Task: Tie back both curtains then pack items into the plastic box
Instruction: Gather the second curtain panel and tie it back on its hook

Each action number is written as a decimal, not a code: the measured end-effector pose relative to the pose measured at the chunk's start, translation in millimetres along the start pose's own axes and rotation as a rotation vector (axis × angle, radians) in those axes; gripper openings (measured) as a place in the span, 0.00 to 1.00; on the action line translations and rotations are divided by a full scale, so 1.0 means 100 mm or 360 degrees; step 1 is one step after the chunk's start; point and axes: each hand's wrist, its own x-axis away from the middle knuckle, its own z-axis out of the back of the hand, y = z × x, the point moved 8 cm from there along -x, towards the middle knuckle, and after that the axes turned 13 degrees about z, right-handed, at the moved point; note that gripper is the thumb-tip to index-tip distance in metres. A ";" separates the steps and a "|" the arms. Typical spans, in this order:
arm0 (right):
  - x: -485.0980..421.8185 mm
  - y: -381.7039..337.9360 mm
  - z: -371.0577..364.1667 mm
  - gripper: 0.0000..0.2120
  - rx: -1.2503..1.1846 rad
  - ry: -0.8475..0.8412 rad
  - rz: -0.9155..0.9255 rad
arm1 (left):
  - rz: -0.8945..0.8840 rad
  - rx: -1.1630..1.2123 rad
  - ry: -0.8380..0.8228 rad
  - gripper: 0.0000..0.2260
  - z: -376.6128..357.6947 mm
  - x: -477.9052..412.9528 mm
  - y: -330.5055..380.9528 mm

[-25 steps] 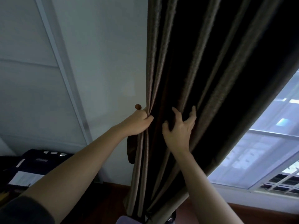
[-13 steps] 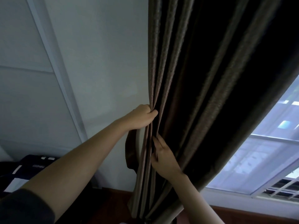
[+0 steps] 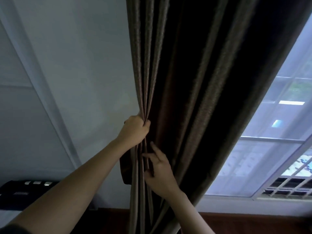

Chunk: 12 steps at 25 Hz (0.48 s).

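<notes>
my left hand point(image 3: 135, 130) clamps the curtain point(image 3: 202, 98) by its edge pleats, right hand point(image 3: 159, 171) pinching folds just below; soft, heavy cloth, i judge, best bunched here.

One wide-angle camera on the person's head faces forward at a dark brown pleated fabric curtain point(image 3: 194, 81), with a white painted wall point(image 3: 81, 65) left and a bright glass window point(image 3: 270, 166) right. It sits close: the left hand point(image 3: 135, 130) and right hand point(image 3: 160, 173) reach the curtain mid-frame.
</notes>
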 end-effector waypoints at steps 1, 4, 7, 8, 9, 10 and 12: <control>0.03 0.00 0.17 0.24 0.0039 0.0277 -0.0079 | 0.0033 0.0050 -0.0020 0.10 0.01 -0.01 -0.05; -0.01 0.11 0.52 0.28 0.0037 0.0712 -0.0404 | 0.0050 0.0164 -0.0134 0.08 0.03 0.02 -0.15; -0.24 0.26 0.60 0.33 0.0075 0.0522 -0.0611 | 0.0056 0.0200 -0.0236 0.08 0.02 0.05 -0.19; -0.28 0.32 0.58 0.34 0.0075 0.0448 -0.0672 | 0.0062 0.0201 -0.0260 0.09 0.01 0.05 -0.20; -0.29 0.35 0.57 0.35 0.0089 0.0391 -0.0701 | 0.0072 0.0203 -0.0279 0.09 0.00 0.04 -0.21; -0.29 0.35 0.54 0.35 0.0110 0.0359 -0.0685 | 0.0082 0.0205 -0.0290 0.10 -0.01 0.04 -0.21; -0.25 0.22 0.47 0.34 0.0119 0.0374 -0.0491 | 0.0076 0.0206 -0.0305 0.09 -0.02 0.04 -0.19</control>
